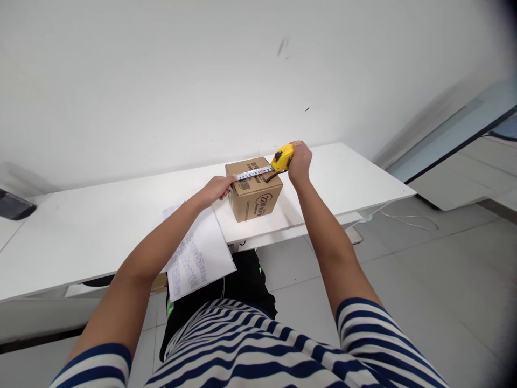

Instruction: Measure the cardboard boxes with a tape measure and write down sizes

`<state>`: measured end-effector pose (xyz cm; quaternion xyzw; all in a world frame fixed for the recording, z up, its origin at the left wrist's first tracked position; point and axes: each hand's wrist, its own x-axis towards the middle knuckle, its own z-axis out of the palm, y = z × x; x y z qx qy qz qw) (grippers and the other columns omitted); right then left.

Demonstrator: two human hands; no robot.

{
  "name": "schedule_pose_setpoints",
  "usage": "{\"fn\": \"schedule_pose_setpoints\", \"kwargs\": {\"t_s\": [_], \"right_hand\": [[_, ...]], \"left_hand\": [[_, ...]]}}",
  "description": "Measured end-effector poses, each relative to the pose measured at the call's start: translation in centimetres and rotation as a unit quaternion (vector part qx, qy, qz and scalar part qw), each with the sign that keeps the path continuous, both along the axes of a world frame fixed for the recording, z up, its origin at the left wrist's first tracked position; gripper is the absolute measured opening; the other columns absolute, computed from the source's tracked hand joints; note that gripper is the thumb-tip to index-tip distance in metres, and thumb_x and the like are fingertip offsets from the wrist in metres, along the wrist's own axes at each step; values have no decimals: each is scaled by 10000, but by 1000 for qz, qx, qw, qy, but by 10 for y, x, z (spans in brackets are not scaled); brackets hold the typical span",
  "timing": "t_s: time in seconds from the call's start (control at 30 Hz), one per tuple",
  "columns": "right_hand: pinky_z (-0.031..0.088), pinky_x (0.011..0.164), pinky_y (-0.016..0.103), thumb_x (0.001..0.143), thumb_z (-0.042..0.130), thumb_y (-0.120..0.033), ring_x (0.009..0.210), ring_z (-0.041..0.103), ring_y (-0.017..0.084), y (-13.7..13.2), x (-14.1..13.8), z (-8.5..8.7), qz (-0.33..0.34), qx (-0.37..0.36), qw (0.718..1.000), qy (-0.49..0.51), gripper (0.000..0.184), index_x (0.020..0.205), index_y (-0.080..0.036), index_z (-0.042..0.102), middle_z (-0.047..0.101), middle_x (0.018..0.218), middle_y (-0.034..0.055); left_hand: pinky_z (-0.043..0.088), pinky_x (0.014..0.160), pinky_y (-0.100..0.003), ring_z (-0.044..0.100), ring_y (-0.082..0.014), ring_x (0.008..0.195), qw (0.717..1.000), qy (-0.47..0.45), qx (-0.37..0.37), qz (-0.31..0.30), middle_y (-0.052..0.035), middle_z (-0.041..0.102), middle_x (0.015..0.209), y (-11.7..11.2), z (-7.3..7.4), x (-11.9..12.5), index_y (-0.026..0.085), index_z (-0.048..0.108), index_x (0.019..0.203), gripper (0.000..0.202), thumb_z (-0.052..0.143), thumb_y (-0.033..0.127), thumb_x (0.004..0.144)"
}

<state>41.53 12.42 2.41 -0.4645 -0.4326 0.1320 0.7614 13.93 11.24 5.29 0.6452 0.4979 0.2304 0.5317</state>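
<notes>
A small brown cardboard box (256, 198) stands on the white table (97, 226). My right hand (299, 160) is closed round a yellow tape measure (281, 158) at the box's far right corner. Its white blade (254, 174) runs across the top of the box to the left edge. There my left hand (219, 187) pinches the blade's end against the box.
A printed sheet of paper (194, 256) lies on the table to the left of the box and overhangs the front edge. A dark object (14, 206) sits at the far left. A white cable (407, 218) trails on the tiled floor to the right. The white wall is right behind the table.
</notes>
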Motion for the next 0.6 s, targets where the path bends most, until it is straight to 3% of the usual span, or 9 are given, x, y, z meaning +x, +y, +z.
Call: {"fn": "schedule_pose_setpoints", "kwargs": {"t_s": [0.1, 0.17, 0.27, 0.33, 0.4, 0.47, 0.53, 0.6], "right_hand": [[408, 580, 290, 883, 470, -844, 603, 437, 117, -11, -4, 10, -32, 27, 999, -22, 620, 736, -243, 510, 438, 679, -43], [431, 608, 298, 903, 423, -860, 621, 451, 120, -27, -5, 20, -71, 54, 995, -45, 636, 771, -245, 517, 449, 714, -33], [504, 713, 345, 928, 397, -853, 748, 532, 154, -66, -11, 34, -148, 128, 975, -101, 641, 927, -237, 577, 529, 884, 26], [540, 814, 398, 895, 472, -862, 880, 577, 191, -97, -22, 35, -181, 167, 956, -160, 692, 1149, -230, 590, 558, 1082, 80], [559, 907, 454, 858, 638, -790, 1014, 602, 229, -125, -40, 27, -187, 117, 951, -217, 742, 1369, -266, 517, 538, 1256, 103], [569, 968, 508, 876, 707, -665, 1104, 608, 253, -145, -61, 13, -177, 27, 949, -257, 739, 1477, -322, 445, 528, 1301, 95], [562, 1024, 550, 917, 692, -554, 1182, 597, 268, -156, -82, -2, -176, -20, 940, -292, 668, 1496, -344, 433, 531, 1302, 92], [549, 1067, 573, 942, 663, -473, 1238, 582, 275, -159, -99, -13, -187, -36, 931, -312, 618, 1499, -342, 429, 538, 1311, 97]], "left_hand": [[328, 542, -260, 390, -81, 493, 998, -38, -5, -47, 21, 470, 560, 6, 0, -12, 195, 490, 575, 450, 618, 424, 940], [347, 553, -260, 390, -83, 501, 995, -86, 23, -41, 26, 457, 546, 13, 8, -19, 196, 485, 566, 443, 624, 414, 925], [412, 608, -270, 503, -107, 586, 987, -121, 102, -36, -17, 582, 630, 33, 35, -20, 179, 600, 641, 350, 641, 406, 905], [463, 683, -287, 608, -137, 724, 983, -89, 146, -74, -74, 708, 821, 51, 58, -10, 162, 710, 789, 243, 683, 382, 890], [493, 778, -316, 645, -157, 813, 981, -74, 163, -81, -88, 722, 888, 68, 78, 10, 165, 723, 862, 237, 654, 384, 922], [501, 857, -346, 668, -187, 896, 979, -33, 183, -81, -96, 719, 912, 80, 88, 35, 174, 719, 889, 279, 582, 403, 969], [494, 918, -368, 677, -230, 985, 970, 57, 219, -91, -119, 728, 961, 84, 83, 60, 175, 708, 882, 337, 521, 430, 998], [474, 978, -386, 661, -271, 1082, 944, 164, 267, -105, -151, 740, 1082, 82, 66, 77, 168, 704, 922, 392, 468, 466, 1018]]}}
